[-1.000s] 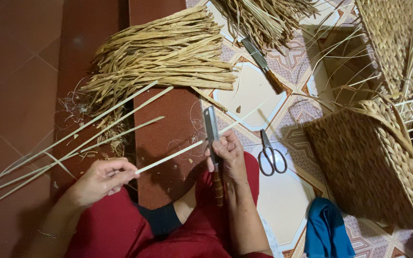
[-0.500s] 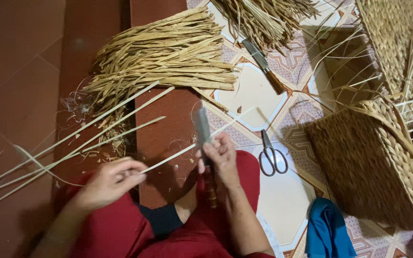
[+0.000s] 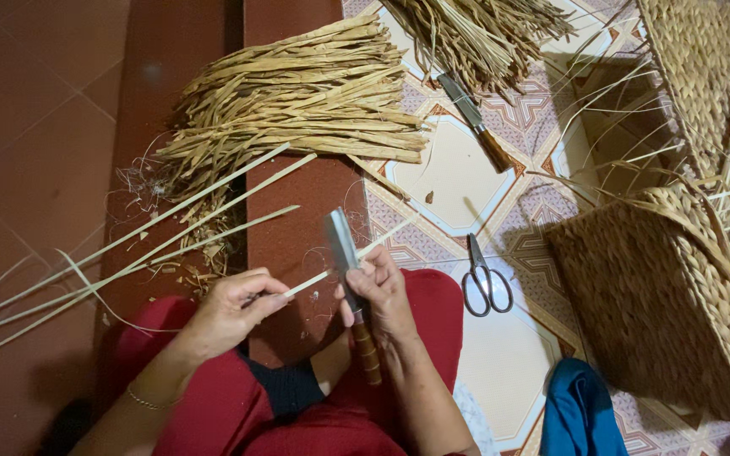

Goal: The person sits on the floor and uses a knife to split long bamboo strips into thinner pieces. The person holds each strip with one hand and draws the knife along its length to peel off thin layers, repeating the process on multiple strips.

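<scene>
Right hand (image 3: 379, 291): grip closed round the brown handle of a knife (image 3: 346, 270), blade pointing up and away from the body, flat side toward the camera. Thumb sits high, just beside the base of the blade.

Left hand (image 3: 230, 312): grip pinched shut on a thin pale reed strip (image 3: 331, 272), which runs from the fingers across to the blade and a little past it, touching the knife near the right thumb.

Risks, as judged from this:
- Blade edge and right thumb are very close; a slip along the strip could bring the edge onto the thumb.
- The strip is thin and held taut between the two hands; too steep a blade angle could cut through it rather than shave it.
- Work is held over the lap, red cloth just below, so a dropped knife lands on the legs.

Around: long split reeds (image 3: 128, 253) lie fanned on the red tile floor (image 3: 35, 127) to the left. A bundle of dried straw (image 3: 297, 93) lies beyond. A second knife (image 3: 475, 122) and scissors (image 3: 485, 283) rest on the patterned floor tiles; a woven basket (image 3: 669, 287) stands at right, blue cloth (image 3: 580, 409) near it.

Against half a second earlier: blade tipped slightly more upright, left hand drawn a little closer to the knife. The curled loose reed at far left has shifted.
</scene>
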